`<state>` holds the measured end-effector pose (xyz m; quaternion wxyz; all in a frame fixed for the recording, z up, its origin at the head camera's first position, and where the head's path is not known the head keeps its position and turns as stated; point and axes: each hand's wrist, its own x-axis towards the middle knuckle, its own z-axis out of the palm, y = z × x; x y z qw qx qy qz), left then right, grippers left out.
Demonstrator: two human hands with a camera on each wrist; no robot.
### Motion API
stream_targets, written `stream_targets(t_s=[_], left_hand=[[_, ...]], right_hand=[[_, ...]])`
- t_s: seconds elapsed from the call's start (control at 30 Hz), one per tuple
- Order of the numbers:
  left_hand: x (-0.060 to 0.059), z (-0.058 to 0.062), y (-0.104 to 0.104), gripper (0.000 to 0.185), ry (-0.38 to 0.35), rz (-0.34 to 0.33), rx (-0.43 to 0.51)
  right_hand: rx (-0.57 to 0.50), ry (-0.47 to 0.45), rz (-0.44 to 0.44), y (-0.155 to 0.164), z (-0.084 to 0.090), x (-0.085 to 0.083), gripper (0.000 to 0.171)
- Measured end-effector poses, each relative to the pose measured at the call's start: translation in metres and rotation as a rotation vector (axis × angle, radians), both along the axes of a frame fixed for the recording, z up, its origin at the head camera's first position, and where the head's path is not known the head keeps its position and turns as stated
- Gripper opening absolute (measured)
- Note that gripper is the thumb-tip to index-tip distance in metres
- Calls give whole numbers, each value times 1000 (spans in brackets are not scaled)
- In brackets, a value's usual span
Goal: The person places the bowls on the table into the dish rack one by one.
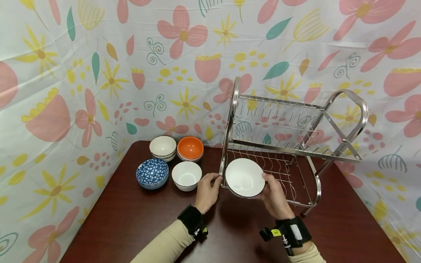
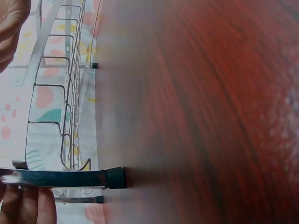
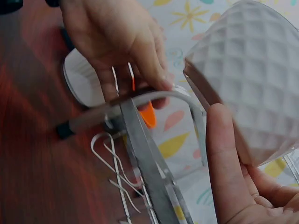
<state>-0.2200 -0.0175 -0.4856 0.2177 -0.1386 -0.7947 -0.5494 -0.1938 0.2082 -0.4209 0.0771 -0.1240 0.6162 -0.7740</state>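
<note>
My right hand [image 1: 276, 197] holds a white bowl [image 1: 245, 178] by its right side, its thumb at the rim and the inside tilted toward me. In the right wrist view the outside of this bowl [image 3: 243, 79] shows a quilted diamond pattern. At the front left corner of the metal dish rack [image 1: 273, 147], my left hand [image 1: 207, 191] grips the frame, thumb on one side and fingers on the other. The left wrist view shows those fingers [image 2: 30, 205] behind the rack's leg [image 2: 65, 178], which ends in a black foot. The bowl is in front of the lower rack tier.
Left of the rack stand a blue patterned bowl stack [image 1: 152, 173], cream bowls [image 1: 162, 146], an orange bowl [image 1: 190, 148] on a paler one, and a white ribbed bowl [image 1: 186, 176]. All are on the dark red table [image 1: 131, 226]. A flowered cloth [image 1: 138, 54] hangs behind.
</note>
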Motion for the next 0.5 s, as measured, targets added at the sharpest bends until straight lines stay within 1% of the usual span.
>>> stream_targets(t_s=[0.2,0.37,0.5], left_hand=[[-2,1,-2,18,-21,-11,-22],[-4,-1,-2,16,-2,3,-39],[-6,-4,-2,15,3,4,-48]], right_hand=[[66,-25,-63,10,8,-6,53],[125,-54,-133,18,16,-13,54],[207,-50,-202,26,21,-19,52]])
